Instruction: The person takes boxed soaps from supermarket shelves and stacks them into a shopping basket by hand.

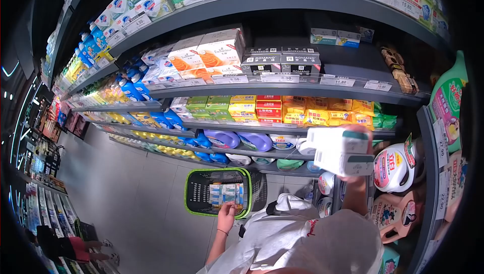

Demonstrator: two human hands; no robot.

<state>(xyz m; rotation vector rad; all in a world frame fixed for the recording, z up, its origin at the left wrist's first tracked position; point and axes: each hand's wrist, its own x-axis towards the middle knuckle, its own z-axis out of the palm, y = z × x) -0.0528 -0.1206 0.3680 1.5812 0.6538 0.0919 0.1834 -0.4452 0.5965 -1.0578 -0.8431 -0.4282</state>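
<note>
White T-shirt (312,241) nearest the camera: soft creased cloth, small red lettering. Right hand (353,179), raised in front of the shelves, is closed round white boxes (334,149); fingers wrap the right-hand side. Smooth card, flat faces, square edges, glare on the front, dark green panels at the right. Looks like two boxes together, edges stepped at the left; exact count can't be told. Long axis runs roughly left-right across the view, slightly tilted, green-panelled ends at the hand, plain ends pointing left toward the aisle.

Left hand (228,214), thin band at the wrist, is over the basket (217,170), fingers reaching to the small cartons (226,191); can't tell whether it grips or merely touches. Basket: dark perforated plastic, bright green rim, rounded corners. Cartons inside: blue-white and orange, rectangular, side by side.

Behind the right hand, glossy yellow soap packs (317,117) on a grey shelf; right of it, a rounded white plastic jug (390,168) with a moulded handle.
</note>
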